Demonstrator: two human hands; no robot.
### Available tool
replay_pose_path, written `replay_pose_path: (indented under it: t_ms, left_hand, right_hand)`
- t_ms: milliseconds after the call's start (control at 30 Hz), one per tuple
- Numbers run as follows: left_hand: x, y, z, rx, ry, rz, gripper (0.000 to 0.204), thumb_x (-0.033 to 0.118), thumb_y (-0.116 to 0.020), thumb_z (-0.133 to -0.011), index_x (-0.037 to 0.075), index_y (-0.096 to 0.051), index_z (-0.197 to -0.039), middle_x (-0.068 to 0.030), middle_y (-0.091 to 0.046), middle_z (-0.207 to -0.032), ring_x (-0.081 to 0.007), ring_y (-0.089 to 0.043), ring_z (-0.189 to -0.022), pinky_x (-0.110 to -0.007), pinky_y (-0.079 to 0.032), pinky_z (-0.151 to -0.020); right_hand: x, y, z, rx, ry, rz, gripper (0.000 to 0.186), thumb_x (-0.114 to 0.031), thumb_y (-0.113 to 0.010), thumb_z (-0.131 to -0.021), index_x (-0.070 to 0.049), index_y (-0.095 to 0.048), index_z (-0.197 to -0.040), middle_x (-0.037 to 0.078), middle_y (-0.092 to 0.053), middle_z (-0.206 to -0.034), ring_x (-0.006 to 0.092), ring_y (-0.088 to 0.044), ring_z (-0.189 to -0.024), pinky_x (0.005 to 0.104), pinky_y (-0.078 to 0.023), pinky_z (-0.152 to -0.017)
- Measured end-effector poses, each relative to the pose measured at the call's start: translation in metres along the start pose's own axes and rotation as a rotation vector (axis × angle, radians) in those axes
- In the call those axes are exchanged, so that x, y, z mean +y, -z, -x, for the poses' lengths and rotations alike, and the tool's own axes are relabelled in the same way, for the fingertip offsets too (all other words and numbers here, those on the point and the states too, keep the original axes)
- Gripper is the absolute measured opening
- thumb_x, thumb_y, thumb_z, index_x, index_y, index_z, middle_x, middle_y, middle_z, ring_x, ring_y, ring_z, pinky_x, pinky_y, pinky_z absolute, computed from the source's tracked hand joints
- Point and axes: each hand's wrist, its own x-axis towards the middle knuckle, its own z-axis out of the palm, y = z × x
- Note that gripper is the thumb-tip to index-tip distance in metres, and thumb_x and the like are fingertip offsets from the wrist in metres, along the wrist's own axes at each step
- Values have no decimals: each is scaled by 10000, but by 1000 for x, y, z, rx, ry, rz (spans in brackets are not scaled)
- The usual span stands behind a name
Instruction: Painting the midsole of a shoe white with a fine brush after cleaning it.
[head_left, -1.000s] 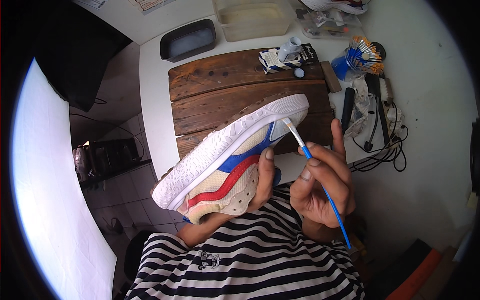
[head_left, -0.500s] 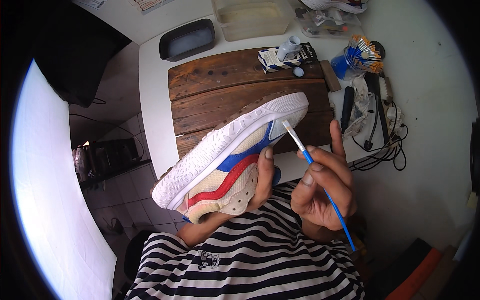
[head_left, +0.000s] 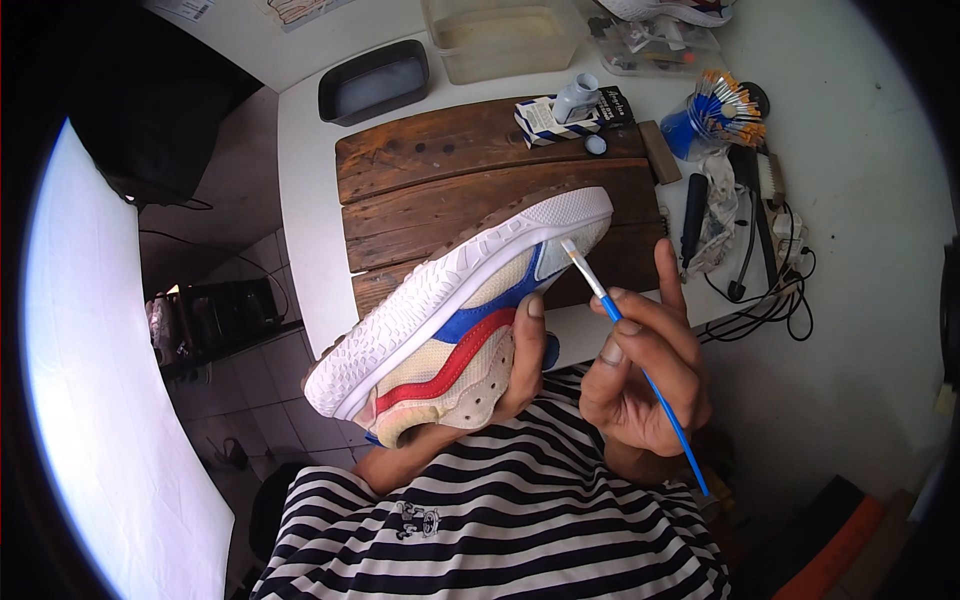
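My left hand (head_left: 526, 360) grips a cream sneaker (head_left: 455, 305) with a white sole, blue and red panels, turned on its side with the sole upward and its toe pointing to the upper right. My right hand (head_left: 645, 370) holds a slim blue paintbrush (head_left: 650, 385), index finger and thumb on the handle and one finger raised. The pale bristle tip rests at the light grey toe panel (head_left: 554, 258). Beyond the shoe lies a dark wooden board (head_left: 420, 150), with a small bottle (head_left: 576, 100) on its box and a loose cap (head_left: 595, 144) beside them.
On the white table (head_left: 840, 180) stand a dark tray (head_left: 373, 80), a translucent tub (head_left: 500, 40), a box of small items (head_left: 650, 55), a jar of brushes (head_left: 685, 130) and tangled cables (head_left: 770, 310). A bright white panel (head_left: 130, 380) fills the left side.
The brush and my right hand have shifted very slightly over the toe panel. The shoe in my left hand stays almost still.
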Motion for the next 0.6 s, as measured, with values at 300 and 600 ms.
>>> replay_pose_path:
  t_ms: [300,600]
  left_hand:
    - [1,-4,-7,-121,284,415,426,93,-609,-1005,-54,-561,-1401,-225,-649,-1269,-336,-701,-1075,-459,-605,-917]
    - [18,-35,7,-117,380,770,441,74,-610,-1013,-41,-543,-1434,-234,-652,-1241,-344,-680,-1074,-480,-549,-953]
  right_hand:
    - [12,-9,10,17,-33,-23,142,45,-573,-964,74,-561,-1102,222,-682,-959,287,-755,-816,685,-511,-1017]
    - [13,-23,20,5,-101,-8,127,47,-608,-946,69,-609,-1071,190,-715,-890,289,-760,-834,640,-549,-996]
